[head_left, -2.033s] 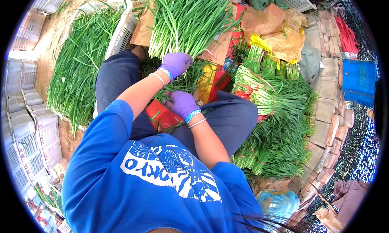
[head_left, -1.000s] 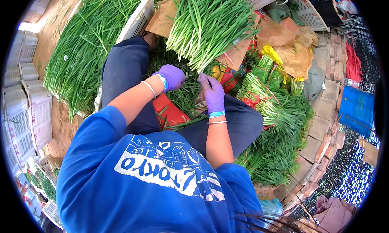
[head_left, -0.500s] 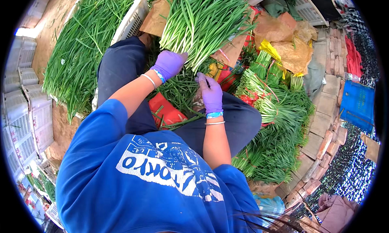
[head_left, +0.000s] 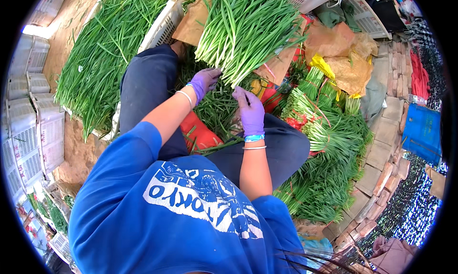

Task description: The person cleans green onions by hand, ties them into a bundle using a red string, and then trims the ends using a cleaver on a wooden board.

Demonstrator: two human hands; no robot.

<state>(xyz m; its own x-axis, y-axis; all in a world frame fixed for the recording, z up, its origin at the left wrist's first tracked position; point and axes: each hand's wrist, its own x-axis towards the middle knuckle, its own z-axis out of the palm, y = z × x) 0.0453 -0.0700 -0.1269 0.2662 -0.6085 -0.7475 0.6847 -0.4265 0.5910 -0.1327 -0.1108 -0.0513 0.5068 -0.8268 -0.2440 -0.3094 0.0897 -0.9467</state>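
Observation:
A loose pile of garlic chives [head_left: 248, 31] lies in front of me, its pale stem ends pointing toward me. My left hand [head_left: 205, 81], in a purple glove, is closed at the left stem ends, its fingertips against them. My right hand [head_left: 251, 113], gloved in the same colour, has thumb and fingers pinched together just below the lowest stem ends; what is between them is too small to make out. Under the pile shows a sheet of cardboard [head_left: 285, 64]. Loose green leaves [head_left: 214, 109] and a red piece of material [head_left: 200, 133] lie between my legs.
A white crate [head_left: 162, 28] heaped with chives [head_left: 102, 59] stands at left. Tied chive bundles [head_left: 324, 145] are stacked by my right knee, near crumpled brown wrapping [head_left: 353, 69]. A brick edging [head_left: 381, 150] curves along the right. More white crates [head_left: 47, 131] stand far left.
My left hand has turned and moved slightly right and down, its fingers now closer to the stem ends. My right hand has rotated a little, with its fingertips still just below the stems.

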